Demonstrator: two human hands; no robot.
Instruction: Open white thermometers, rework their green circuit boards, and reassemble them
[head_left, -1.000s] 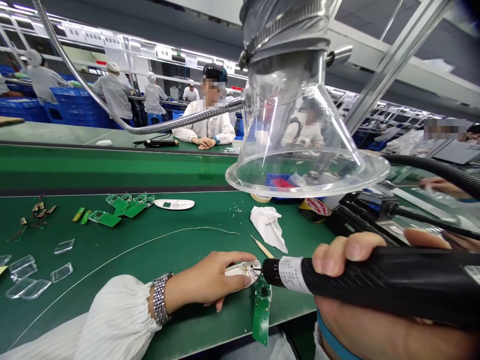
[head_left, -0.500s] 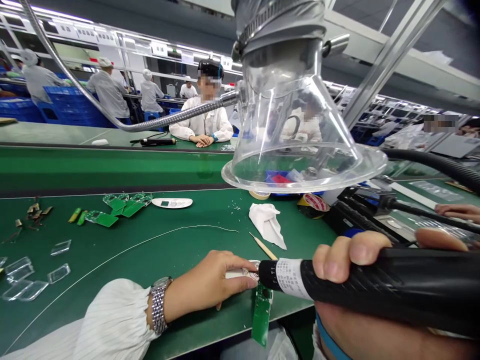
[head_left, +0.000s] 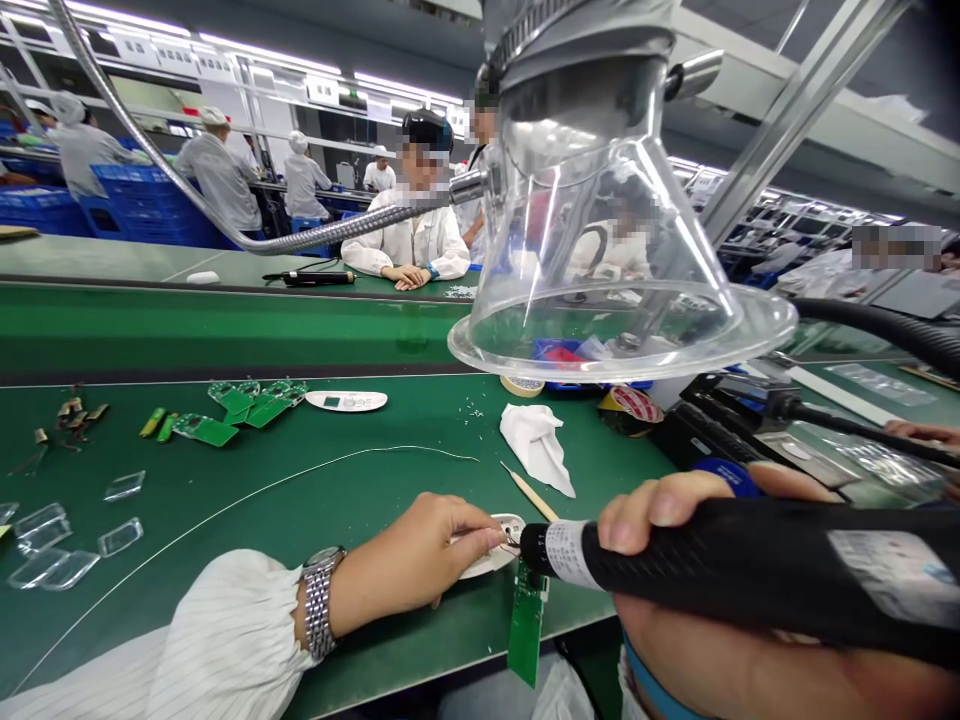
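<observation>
My left hand [head_left: 420, 545] is closed on a white, rounded plastic housing [head_left: 491, 564] lying on the green bench mat. Its thumb and forefinger pinch together over the housing, by some thin dark wires. My right hand [head_left: 660, 505] is wrapped around a thick black electric screwdriver [head_left: 720, 565], held nearly level. The tool's nose reaches the right end of the housing; its tip is hidden. Just below the nose, a green circuit board [head_left: 525, 630] hangs past the bench's front edge.
A clear extraction hood [head_left: 622, 290] hangs over the bench. Behind the hands lie a white cloth [head_left: 536, 445], a pointed wooden stick [head_left: 529, 492] and a tape roll [head_left: 630, 408]. Circuit boards [head_left: 262, 405], another housing [head_left: 346, 401] and clear plastic covers [head_left: 67, 568] lie leftward. A co-worker [head_left: 409, 240] sits opposite.
My left fingers have drawn back slightly, showing more of the housing's right end. The screwdriver has shifted a little and rolled, showing a label on its body. The view has tilted slightly.
</observation>
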